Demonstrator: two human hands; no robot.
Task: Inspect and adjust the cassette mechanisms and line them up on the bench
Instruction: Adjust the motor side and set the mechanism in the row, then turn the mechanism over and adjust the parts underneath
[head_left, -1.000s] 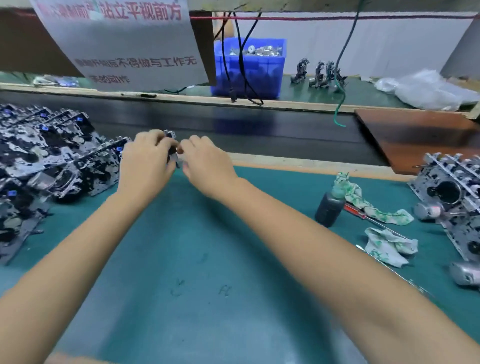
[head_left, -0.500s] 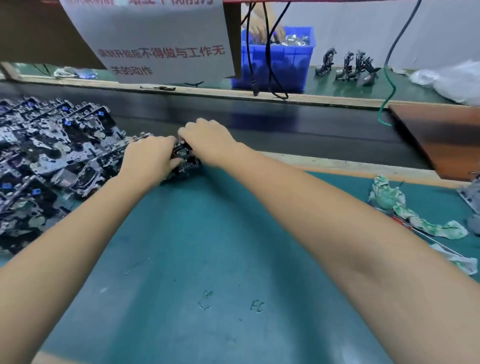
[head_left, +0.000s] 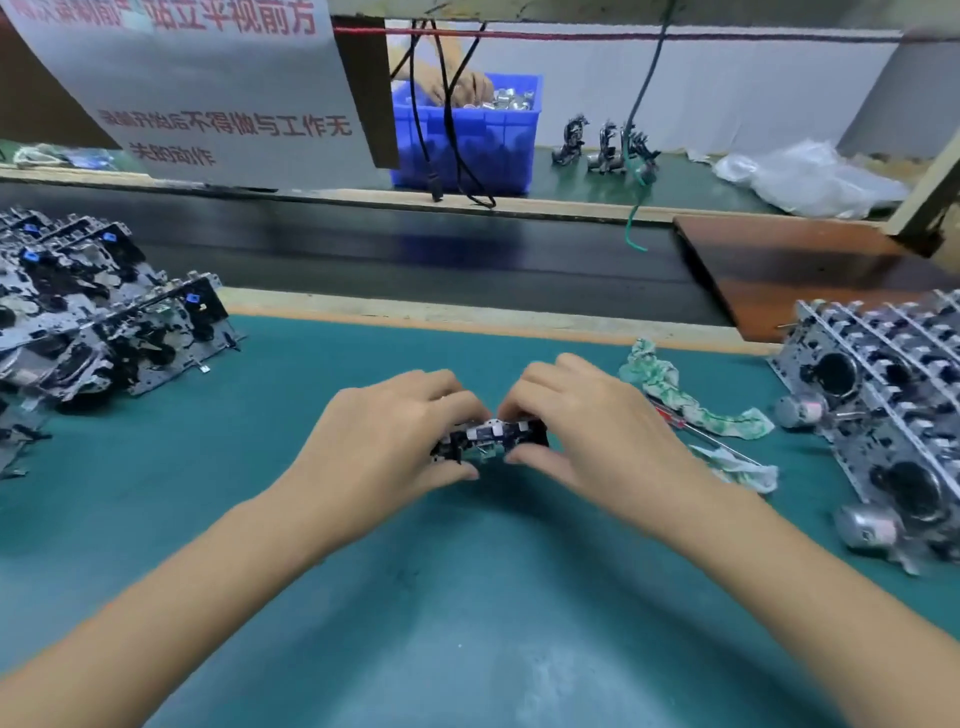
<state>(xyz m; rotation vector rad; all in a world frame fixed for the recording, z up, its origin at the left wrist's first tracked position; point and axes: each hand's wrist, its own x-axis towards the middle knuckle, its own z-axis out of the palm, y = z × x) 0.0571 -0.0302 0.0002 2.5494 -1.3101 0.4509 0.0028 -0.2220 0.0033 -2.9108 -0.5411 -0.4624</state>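
A small black and silver cassette mechanism (head_left: 493, 439) is held over the middle of the green bench mat (head_left: 467, 597). My left hand (head_left: 387, 441) grips its left end with curled fingers and thumb. My right hand (head_left: 587, 431) grips its right end the same way. My fingers hide most of the mechanism. A heap of cassette mechanisms (head_left: 98, 322) lies at the left of the mat. A row of mechanisms (head_left: 883, 405) leaning one on another stands at the right edge.
A green-white rag (head_left: 675, 395) and a red-handled screwdriver (head_left: 691, 428) lie right of my hands. A dark conveyor belt (head_left: 415, 260) runs behind the mat. Beyond it a blue bin (head_left: 467, 140) has another person's hand in it. Cables (head_left: 441, 104) hang down.
Both hands have lifted one mechanism from the edge of the left heap and carried it right and toward me, to the middle of the mat.
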